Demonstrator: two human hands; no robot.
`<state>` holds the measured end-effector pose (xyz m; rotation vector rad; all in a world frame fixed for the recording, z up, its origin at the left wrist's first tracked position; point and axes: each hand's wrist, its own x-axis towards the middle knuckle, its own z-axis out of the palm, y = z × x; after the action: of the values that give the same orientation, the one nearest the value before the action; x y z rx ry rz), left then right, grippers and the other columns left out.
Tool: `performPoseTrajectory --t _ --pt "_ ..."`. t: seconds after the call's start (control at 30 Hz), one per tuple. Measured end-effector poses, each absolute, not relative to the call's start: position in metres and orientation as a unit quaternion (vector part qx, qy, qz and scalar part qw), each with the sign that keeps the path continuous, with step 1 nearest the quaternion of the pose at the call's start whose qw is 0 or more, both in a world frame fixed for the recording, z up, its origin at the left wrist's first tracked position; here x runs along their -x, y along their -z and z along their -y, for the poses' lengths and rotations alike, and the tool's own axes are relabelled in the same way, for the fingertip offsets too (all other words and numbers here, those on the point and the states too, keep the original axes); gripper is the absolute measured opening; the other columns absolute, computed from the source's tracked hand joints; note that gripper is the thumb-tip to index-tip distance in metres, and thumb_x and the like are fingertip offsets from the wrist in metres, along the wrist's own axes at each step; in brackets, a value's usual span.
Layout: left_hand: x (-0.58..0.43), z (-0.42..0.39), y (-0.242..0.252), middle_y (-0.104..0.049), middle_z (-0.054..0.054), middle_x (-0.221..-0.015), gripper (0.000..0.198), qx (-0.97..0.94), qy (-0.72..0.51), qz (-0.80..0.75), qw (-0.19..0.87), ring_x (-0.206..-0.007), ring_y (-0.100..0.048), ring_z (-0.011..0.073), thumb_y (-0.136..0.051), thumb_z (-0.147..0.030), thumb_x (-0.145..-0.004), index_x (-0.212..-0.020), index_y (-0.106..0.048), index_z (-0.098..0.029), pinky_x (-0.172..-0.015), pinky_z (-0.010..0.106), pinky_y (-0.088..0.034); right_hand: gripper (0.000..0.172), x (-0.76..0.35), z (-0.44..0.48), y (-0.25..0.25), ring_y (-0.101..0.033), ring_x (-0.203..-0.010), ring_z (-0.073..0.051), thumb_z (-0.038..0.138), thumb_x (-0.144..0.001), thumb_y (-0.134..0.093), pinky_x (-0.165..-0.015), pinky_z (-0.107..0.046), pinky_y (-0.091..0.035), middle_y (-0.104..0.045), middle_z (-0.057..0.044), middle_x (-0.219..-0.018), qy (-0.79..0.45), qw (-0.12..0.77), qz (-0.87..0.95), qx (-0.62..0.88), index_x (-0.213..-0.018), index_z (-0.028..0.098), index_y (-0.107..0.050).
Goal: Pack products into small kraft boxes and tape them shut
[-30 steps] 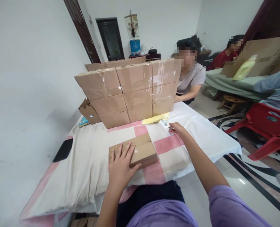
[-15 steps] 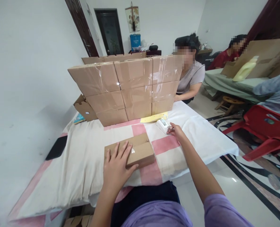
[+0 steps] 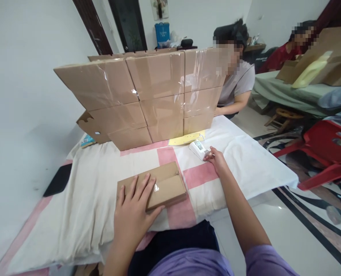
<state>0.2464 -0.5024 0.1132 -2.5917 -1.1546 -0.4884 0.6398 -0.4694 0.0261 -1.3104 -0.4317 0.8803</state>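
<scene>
My left hand point(image 3: 132, 209) lies flat, fingers spread, on a small closed cardboard box point(image 3: 167, 184) on the cloth-covered table point(image 3: 95, 203). My right hand point(image 3: 216, 159) reaches further out and its fingers close on the near end of a small white device point(image 3: 197, 148) lying on the cloth. A yellow flat sheet point(image 3: 187, 138) lies just behind the device. A wall of taped cardboard boxes point(image 3: 153, 96), stacked three high, stands across the back of the table.
A black phone point(image 3: 57, 184) lies at the table's left edge. An open carton flap point(image 3: 90, 128) sticks out left of the stack. A person point(image 3: 236, 82) sits behind the boxes; another sits at the far right. A red plastic chair point(image 3: 325, 153) stands to the right.
The view has moved closer and tilted down. My left hand stays on the small box and my right hand stays at the white device.
</scene>
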Motion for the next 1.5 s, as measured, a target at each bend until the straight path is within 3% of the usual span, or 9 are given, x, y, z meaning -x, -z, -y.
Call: performPoseTrajectory --t 0.27,0.5,0.83,1.07,1.5 --pt "-0.245 0.499 -0.11 -0.048 0.004 -0.158 0.073 0.894 0.185 0.385 0.132 -0.143 -0.043 0.0369 -0.063 -0.05 -0.088 -0.154 -0.042 -0.024 -0.12 0.055 -0.024 0.032 -0.64 0.469 -0.025 -0.061 -0.057 -0.015 0.037 -0.074 -0.078 -0.068 -0.03 -0.061 -0.058 0.0 -0.054 -0.388 0.684 0.186 0.59 -0.058 0.02 -0.056" --pt "-0.246 0.499 -0.111 -0.05 0.005 -0.156 0.073 0.895 0.2 0.376 0.129 -0.141 -0.047 0.038 -0.062 -0.049 -0.088 -0.154 -0.042 -0.023 -0.118 0.056 -0.027 0.021 -0.637 0.472 -0.031 -0.06 -0.052 -0.013 0.028 -0.074 -0.076 -0.048 -0.022 -0.054 -0.062 -0.003 -0.058 -0.394 0.656 0.179 0.618 -0.063 0.017 -0.06" --pt "-0.246 0.499 -0.111 -0.049 0.004 -0.156 0.072 0.895 0.201 0.381 0.118 -0.141 -0.047 0.0387 -0.061 -0.049 -0.089 -0.154 -0.042 -0.024 -0.118 0.058 -0.028 0.031 -0.636 0.473 -0.034 -0.053 -0.045 -0.012 0.028 -0.074 -0.078 -0.035 -0.021 -0.044 -0.06 -0.003 -0.054 -0.409 0.621 0.157 0.65 -0.062 0.02 -0.05" --pt "-0.247 0.501 -0.11 -0.049 0.003 -0.156 0.073 0.89 0.208 0.393 0.1 -0.142 -0.046 0.0382 -0.06 -0.048 -0.09 -0.156 -0.039 -0.025 -0.121 0.057 -0.025 0.045 -0.637 0.473 -0.035 -0.028 -0.035 -0.005 0.032 -0.07 -0.082 -0.03 -0.018 -0.012 -0.032 0.009 -0.041 -0.404 0.601 0.143 0.674 -0.059 0.022 -0.04" --pt "-0.246 0.504 -0.111 -0.05 0.003 -0.156 0.075 0.887 0.208 0.407 0.06 -0.147 -0.04 0.0369 -0.06 -0.047 -0.092 -0.159 -0.033 -0.028 -0.124 0.058 -0.022 0.035 -0.638 0.476 -0.035 -0.031 -0.038 -0.006 0.038 -0.068 -0.077 -0.033 -0.022 -0.009 -0.037 0.006 -0.047 -0.415 0.609 0.157 0.657 -0.06 0.022 -0.046"
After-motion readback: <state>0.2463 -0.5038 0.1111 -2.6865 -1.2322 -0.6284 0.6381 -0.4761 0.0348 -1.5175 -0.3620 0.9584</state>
